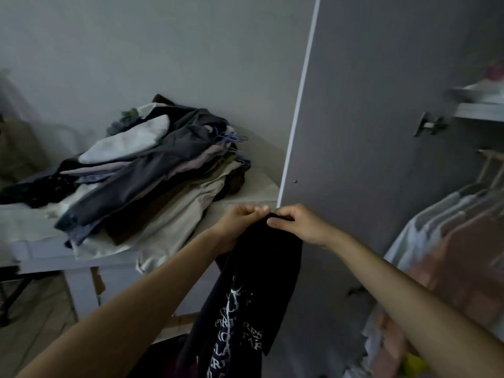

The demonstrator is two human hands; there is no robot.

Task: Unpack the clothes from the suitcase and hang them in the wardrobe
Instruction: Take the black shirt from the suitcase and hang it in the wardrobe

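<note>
— Fingers on both hands are curled tight, see? The left hand (240,223) and the right hand (297,223) pinch the top edge of the black shirt (261,282), knuckles nearly touching.

— And the shirt?

— It hangs straight down from their grip, white lettering low on it, in front of the grey wardrobe door (368,132). A pile of clothes (152,170) sits on the table (245,199) to the left.
</note>
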